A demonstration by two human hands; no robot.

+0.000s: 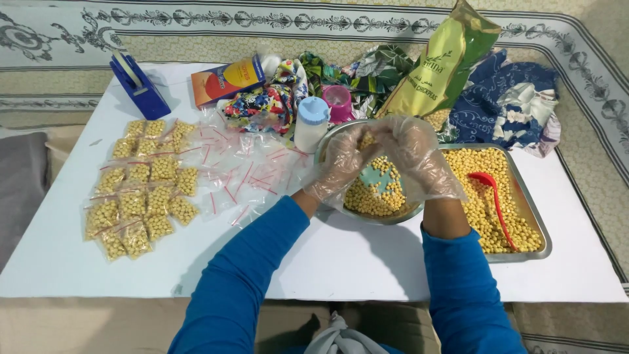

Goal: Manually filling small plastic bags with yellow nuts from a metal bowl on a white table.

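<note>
Both my hands wear clear plastic gloves and meet over a round metal bowl (393, 218) of chickpeas. My left hand (341, 164) and my right hand (413, 154) pinch together a small clear bag with a few chickpeas in it, held above the bowl. A pale blue scoop (379, 177) lies in the bowl under my hands. To the right, a rectangular metal tray (534, 216) is full of chickpeas, and a red spoon (493, 193) rests on them.
Several filled small bags (141, 193) lie in rows at the table's left, with empty zip bags (242, 174) beside them. Behind stand a blue tape dispenser (139, 84), an orange box (226, 80), a white bottle (310, 123), a pink cup (339, 102), a green chickpea bag (442, 62) and patterned cloths.
</note>
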